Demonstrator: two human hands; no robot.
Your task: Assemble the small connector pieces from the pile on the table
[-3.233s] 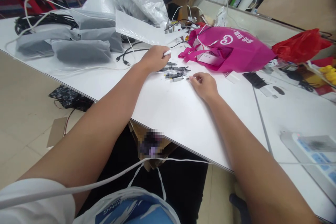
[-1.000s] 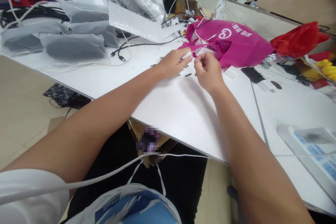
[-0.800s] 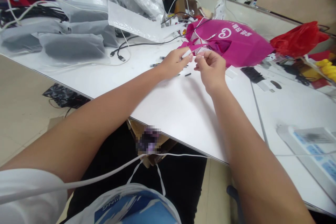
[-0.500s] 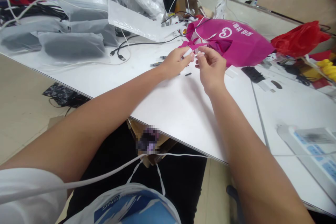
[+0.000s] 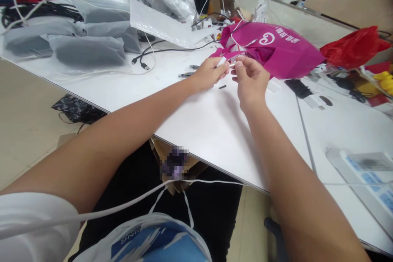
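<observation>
My left hand (image 5: pixel 211 74) is closed on a small white flat piece (image 5: pixel 221 62) that sticks up above its thumb. Close beside it, my right hand (image 5: pixel 253 82) pinches a thin, pale, rod-like piece (image 5: pixel 232 65) between thumb and fingertips. This thin piece spans the small gap between the two hands; whether it joins the white piece cannot be made out. Below them on the white table (image 5: pixel 208 118) lies a short dark stick (image 5: pixel 222 86). Several slim pen-like items (image 5: pixel 186 75) rest just left of my left hand, partly hidden by it.
A magenta bag (image 5: pixel 294 55) lies behind my hands, with a red plastic bag (image 5: pixel 353 47) farther right. Grey-wrapped packages (image 5: pixel 89 51) and black USB cables (image 5: pixel 144 65) are at the left. A white cable (image 5: pixel 138 196) crosses over my lap, above a blue-and-white bag (image 5: pixel 153 241).
My right hand has drawn slightly to the right, and more of the thin piece shows between the hands. My left hand keeps its grip; the whole view has shifted a little.
</observation>
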